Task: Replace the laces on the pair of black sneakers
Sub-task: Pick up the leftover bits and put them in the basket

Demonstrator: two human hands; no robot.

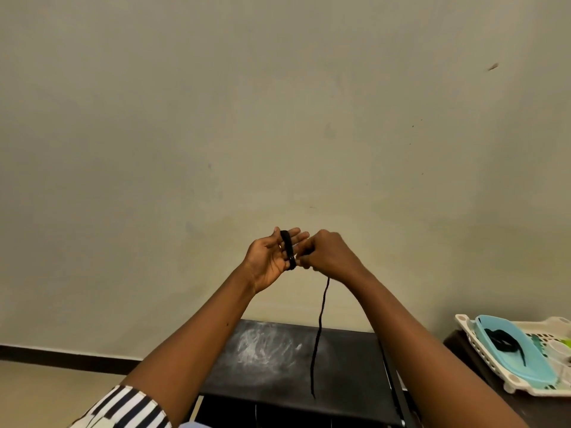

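Observation:
Both arms are raised in front of a plain wall. A black shoelace [319,325] is wound in several turns around the straight fingers of my left hand [268,261], palm facing me. My right hand [329,253] pinches the lace just beside that coil, fingers curled. The free end of the lace hangs down from my right hand over the black table. A second black lace [502,338] lies coiled in a light blue tray [522,362] at the right. No sneakers are in view.
A black table [278,359] with white chalky smears stands below my hands. At the right, a white slatted basket [469,332] on a dark surface holds the blue tray and a clear cup [557,350]. A dark skirting runs along the wall's base.

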